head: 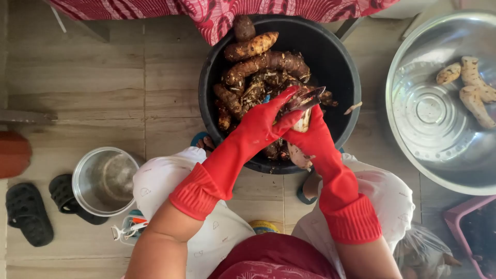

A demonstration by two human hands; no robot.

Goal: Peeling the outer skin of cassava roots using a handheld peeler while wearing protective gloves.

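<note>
Both hands are in long red rubber gloves and meet over the near side of a big black tub (345, 72) sitting on the wood-look floor (93, 82). The left hand (264, 121) is wrapped around one end of a pale, partly peeled root (299, 154), fingers curled over the top, so it's gripping tight. The right hand (310, 135) is closed around the same root from the other side, and there's a dark knife blade (306, 98) poking out above the two gloves. Honestly can't tell which hand really has the handle, it's buried between them.

The root is held just above the tub's near rim, its lower tip hanging down past the edge. Inside the tub there's a heap of unpeeled brown roots (261, 64) piled toward the far-left side, with loose bits of skin scattered among them.

Off to the right edge of the floor sits a wide shiny metal basin (423, 111) with a few peeled pale roots (473, 85) lying against its far-right wall. On the left, near the person's knee, there's a small steel pot (105, 181), and next to it a pair of black sandals (28, 212). A red patterned cloth (217, 13) hangs along the far edge above the tub.
</note>
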